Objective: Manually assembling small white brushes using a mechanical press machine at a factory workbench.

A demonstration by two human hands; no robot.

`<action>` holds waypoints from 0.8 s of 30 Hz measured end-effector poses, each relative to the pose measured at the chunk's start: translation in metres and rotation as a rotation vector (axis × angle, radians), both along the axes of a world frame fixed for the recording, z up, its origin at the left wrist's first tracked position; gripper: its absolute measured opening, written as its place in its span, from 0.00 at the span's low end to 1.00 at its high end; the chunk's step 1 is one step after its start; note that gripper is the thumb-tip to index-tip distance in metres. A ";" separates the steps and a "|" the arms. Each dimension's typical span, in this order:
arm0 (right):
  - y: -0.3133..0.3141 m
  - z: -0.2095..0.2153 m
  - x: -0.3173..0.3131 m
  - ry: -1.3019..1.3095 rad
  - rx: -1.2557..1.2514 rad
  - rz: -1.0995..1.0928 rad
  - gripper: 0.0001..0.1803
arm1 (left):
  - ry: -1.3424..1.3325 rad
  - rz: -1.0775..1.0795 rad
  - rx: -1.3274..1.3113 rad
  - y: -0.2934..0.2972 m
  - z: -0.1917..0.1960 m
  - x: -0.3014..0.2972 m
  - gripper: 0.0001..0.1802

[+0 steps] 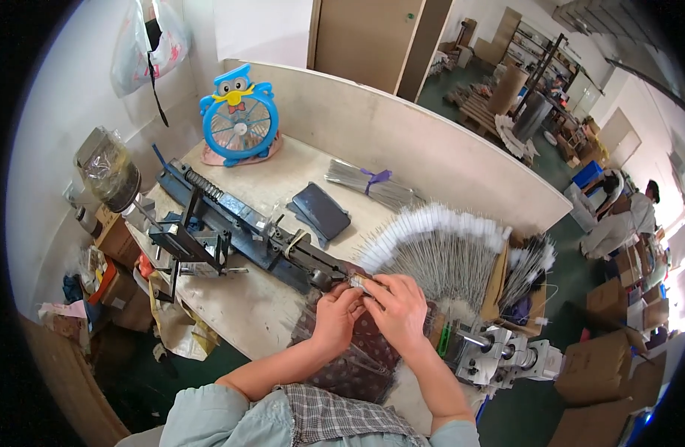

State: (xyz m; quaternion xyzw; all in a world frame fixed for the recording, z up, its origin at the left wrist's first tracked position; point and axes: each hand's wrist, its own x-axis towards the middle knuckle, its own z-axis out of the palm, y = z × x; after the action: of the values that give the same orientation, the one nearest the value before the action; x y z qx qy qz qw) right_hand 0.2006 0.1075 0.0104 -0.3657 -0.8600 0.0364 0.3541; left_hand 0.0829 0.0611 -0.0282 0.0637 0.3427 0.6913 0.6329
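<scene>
My left hand (336, 319) and my right hand (397, 307) meet at the near end of a long dark metal bench fixture (242, 217). The fingers of both are pinched together, close to a small pale piece (357, 281) at the fixture's tip. What they hold is too small and too covered to name. Beneath the hands a dark dotted cloth (368, 344) hangs over the table edge, with thin wires on it. Just right of my right hand a wide fan of thin wire rods with white ends (439, 257) lies on the table.
A blue owl-shaped fan (240, 127), a dark phone (321, 211) and a tied wire bundle (372, 182) occupy the white table. A black-framed device (189, 246) stands left; a metal clamp-like machine (499, 357) is at right. Beyond are cartons (595, 365) and people (629, 216).
</scene>
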 end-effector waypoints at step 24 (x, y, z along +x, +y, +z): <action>0.000 0.012 0.001 0.030 -0.037 0.029 0.15 | 0.025 -0.015 -0.006 0.002 -0.002 -0.002 0.04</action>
State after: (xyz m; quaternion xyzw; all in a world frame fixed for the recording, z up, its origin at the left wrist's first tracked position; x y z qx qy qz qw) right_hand 0.2016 0.1079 0.0223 -0.3591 -0.8590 0.0631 0.3595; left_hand 0.0813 0.0629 -0.0297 0.0730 0.3521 0.6848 0.6338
